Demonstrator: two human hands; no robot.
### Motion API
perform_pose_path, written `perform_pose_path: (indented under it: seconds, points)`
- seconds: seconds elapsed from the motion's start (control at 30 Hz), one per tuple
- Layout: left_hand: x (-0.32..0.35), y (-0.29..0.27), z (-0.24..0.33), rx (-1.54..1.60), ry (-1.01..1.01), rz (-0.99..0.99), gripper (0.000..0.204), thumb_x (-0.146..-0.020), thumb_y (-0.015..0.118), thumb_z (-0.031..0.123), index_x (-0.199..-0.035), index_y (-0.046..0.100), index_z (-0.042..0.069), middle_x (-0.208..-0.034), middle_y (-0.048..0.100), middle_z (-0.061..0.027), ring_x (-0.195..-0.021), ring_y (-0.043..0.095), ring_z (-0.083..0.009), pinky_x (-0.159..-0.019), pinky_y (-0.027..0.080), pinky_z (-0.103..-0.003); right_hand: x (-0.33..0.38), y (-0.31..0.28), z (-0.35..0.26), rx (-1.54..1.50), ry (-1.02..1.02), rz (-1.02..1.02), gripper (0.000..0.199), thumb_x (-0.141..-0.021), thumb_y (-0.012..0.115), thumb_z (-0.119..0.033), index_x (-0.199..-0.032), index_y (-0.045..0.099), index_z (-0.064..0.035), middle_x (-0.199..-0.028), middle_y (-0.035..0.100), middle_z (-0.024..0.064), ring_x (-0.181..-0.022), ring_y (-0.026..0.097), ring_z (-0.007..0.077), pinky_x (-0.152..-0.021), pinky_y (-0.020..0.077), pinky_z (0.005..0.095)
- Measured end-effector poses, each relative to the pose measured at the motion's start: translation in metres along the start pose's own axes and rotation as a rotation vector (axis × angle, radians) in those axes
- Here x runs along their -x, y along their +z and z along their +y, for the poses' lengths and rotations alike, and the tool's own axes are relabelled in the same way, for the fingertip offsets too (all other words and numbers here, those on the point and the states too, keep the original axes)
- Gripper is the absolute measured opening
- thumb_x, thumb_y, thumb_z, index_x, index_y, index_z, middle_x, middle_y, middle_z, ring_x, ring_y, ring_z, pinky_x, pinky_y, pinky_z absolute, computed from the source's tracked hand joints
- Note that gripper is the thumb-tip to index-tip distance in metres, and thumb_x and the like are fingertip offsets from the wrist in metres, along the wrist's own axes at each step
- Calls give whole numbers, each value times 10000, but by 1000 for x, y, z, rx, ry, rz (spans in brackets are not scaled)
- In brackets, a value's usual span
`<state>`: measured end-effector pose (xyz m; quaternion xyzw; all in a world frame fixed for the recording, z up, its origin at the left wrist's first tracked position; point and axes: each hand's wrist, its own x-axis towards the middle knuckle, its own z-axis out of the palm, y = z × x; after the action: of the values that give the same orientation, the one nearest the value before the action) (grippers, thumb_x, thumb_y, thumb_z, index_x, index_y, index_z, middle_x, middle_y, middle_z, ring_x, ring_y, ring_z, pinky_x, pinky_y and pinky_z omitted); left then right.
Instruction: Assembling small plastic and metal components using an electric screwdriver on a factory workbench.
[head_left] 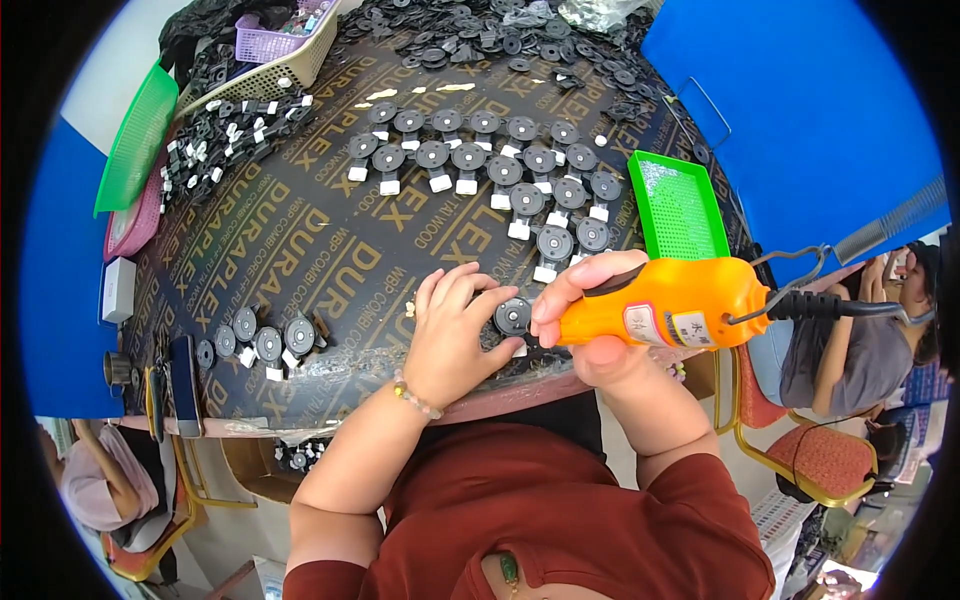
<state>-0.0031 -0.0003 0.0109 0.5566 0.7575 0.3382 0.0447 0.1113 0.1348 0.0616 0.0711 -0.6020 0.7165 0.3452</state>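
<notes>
My right hand is wrapped round an orange electric screwdriver, held slanting with its nose pointing left. A black cable and a wire hook run from its rear end. Its tip is hidden behind my fingers. At the table's near edge, the thumb and forefinger of my left hand close on a black round part with a white end piece. The screwdriver's nose is close beside this part; whether they touch cannot be seen. Beyond my hands lie rows of similar black round parts with white ends.
Loose black discs are heaped at the back. A green tray with small screws stands at the right. Black-and-white pieces lie far left near baskets. More round parts and a phone are at the near left. Other people sit on both sides.
</notes>
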Motion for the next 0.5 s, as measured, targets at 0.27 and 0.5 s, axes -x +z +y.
perform_pose_path:
  seconds: [0.27, 0.5]
  points:
    - [-1, -2, 3, 41, 4, 33, 546, -631, 829, 208, -1142, 645, 161, -1212, 543, -71, -1292, 420, -312, -1092, 255, -511, 2, 3, 0, -12, 14, 36, 605, -812, 698, -521, -1118, 458, -57, -795, 631, 144, -574, 600, 182, -549, 536, 320]
    - [0, -4, -2, 157, 64, 71, 255, -671, 810, 152, -908, 721, 177, -1129, 590, -15, -1287, 438, -303, -1079, 262, -497, -1, -1, -7, -20, -131, 22, 606, -830, 648, -566, -1134, 452, -81, -800, 641, 125, -550, 602, 170, -535, 529, 320]
